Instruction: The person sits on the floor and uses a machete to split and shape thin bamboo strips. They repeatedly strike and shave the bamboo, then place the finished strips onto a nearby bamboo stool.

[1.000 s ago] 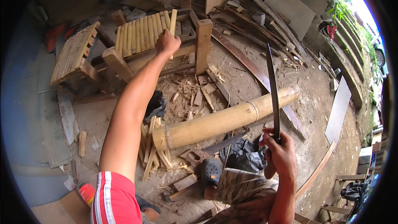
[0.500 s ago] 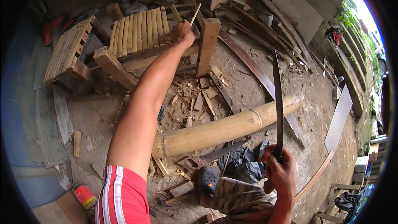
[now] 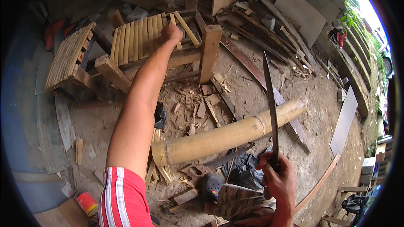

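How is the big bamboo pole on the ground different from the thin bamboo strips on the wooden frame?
The bamboo pole is whole, round and thick; the bamboo strips are split, thin and flat. The pole lies alone on the dirt, while the strips sit side by side on the frame. The left hand rests on the strips; no hand touches the pole. Both are pale yellow bamboo.

An open-air bamboo carpentry yard on bare dirt ground (image 3: 320, 101). A thick bamboo pole (image 3: 227, 136) lies among wood chips and split offcuts (image 3: 198, 105). A half-built bench of bamboo slats (image 3: 139, 38) on timber posts stands behind, and planks and boards (image 3: 269, 21) are heaped along the far edge, beside greenery.
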{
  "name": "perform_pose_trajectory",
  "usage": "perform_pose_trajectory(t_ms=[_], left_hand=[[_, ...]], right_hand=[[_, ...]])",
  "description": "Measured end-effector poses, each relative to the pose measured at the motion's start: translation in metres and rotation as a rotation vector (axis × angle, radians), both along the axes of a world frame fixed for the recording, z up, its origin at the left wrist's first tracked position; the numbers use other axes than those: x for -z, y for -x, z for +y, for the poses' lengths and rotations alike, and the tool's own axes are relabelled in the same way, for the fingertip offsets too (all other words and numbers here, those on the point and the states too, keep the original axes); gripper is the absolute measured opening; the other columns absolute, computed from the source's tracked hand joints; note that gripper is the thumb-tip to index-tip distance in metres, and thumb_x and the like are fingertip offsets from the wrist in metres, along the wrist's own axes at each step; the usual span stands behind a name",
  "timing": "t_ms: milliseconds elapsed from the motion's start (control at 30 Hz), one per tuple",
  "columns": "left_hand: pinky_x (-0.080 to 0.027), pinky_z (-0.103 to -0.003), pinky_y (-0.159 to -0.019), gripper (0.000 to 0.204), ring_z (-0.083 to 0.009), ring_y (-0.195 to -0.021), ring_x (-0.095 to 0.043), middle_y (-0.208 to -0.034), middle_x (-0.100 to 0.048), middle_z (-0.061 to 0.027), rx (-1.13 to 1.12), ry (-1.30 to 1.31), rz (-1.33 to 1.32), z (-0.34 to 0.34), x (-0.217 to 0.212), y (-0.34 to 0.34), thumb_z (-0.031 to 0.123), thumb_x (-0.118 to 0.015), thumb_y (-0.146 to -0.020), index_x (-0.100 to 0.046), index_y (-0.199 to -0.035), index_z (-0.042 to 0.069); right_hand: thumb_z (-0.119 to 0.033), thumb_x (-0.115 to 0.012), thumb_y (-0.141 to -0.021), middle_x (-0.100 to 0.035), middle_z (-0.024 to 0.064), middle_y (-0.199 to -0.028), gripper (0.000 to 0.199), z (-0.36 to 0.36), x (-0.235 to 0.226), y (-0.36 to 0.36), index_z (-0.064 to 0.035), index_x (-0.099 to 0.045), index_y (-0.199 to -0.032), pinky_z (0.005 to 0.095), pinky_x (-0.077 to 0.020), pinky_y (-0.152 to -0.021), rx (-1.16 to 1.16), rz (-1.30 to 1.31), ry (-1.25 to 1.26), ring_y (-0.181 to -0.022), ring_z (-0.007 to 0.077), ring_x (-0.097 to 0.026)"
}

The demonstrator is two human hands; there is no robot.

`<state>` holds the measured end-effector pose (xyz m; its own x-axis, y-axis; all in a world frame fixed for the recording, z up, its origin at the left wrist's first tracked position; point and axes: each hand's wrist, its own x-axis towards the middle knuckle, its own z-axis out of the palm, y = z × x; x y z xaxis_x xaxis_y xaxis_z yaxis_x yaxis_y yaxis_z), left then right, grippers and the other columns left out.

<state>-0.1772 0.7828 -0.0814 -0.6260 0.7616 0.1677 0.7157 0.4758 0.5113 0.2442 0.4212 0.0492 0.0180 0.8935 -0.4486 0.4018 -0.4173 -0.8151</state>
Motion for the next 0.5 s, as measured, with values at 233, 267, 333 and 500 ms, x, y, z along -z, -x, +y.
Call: perform_pose_trajectory(t_ms=[233,267,333,500], left_hand=[[-0.055,-0.045,-0.091,0.029,-0.0373,-0.111,-0.065,-0.116,-0.068,-0.0202,-0.006,0.016,-0.037,0.004,-0.004,-0.008,0.021,-0.064,-0.085,-0.069,-0.108,0.004],[-0.056,-0.045,-0.089,0.026,-0.0371,-0.109,-0.066,-0.113,-0.068,-0.0204,0.031,0.060,-0.027,0.003,-0.005,-0.009,0.021,-0.065,-0.084,-0.070,-0.103,0.003],[-0.056,-0.046,-0.087,0.022,-0.0370,-0.106,-0.067,-0.107,-0.070,-0.0207,0.111,0.103,0.058,0.005,-0.004,-0.009,0.018,-0.064,-0.084,-0.072,-0.096,0.002],[-0.057,-0.044,-0.079,0.019,-0.0344,-0.097,-0.069,-0.095,-0.072,-0.0190,0.219,0.062,0.320,0.017,0.023,0.025,0.011,-0.061,-0.086,-0.075,-0.095,0.001]], right_hand=[[-0.018,-0.069,-0.092,-0.065,-0.0002,-0.074,0.015,0.006,0.003,0.005,-0.0035,-0.066,-0.097,0.0238,-0.0434,-0.052,0.003,0.028,0.006,-0.058,0.0068,-0.054],[-0.018,-0.069,-0.092,-0.065,-0.0001,-0.074,0.016,0.007,0.003,0.005,-0.0035,-0.066,-0.097,0.0239,-0.0438,-0.052,-0.009,0.018,0.003,-0.058,0.0069,-0.055],[-0.018,-0.069,-0.092,-0.065,0.0001,-0.074,0.016,0.008,0.003,0.006,-0.0034,-0.066,-0.097,0.0241,-0.0444,-0.052,-0.018,0.015,0.000,-0.058,0.0071,-0.055],[-0.019,-0.069,-0.092,-0.066,0.0010,-0.075,0.017,0.007,0.000,0.013,-0.0032,-0.066,-0.097,0.0244,-0.0447,-0.052,-0.039,0.040,0.000,-0.058,0.0073,-0.056]])
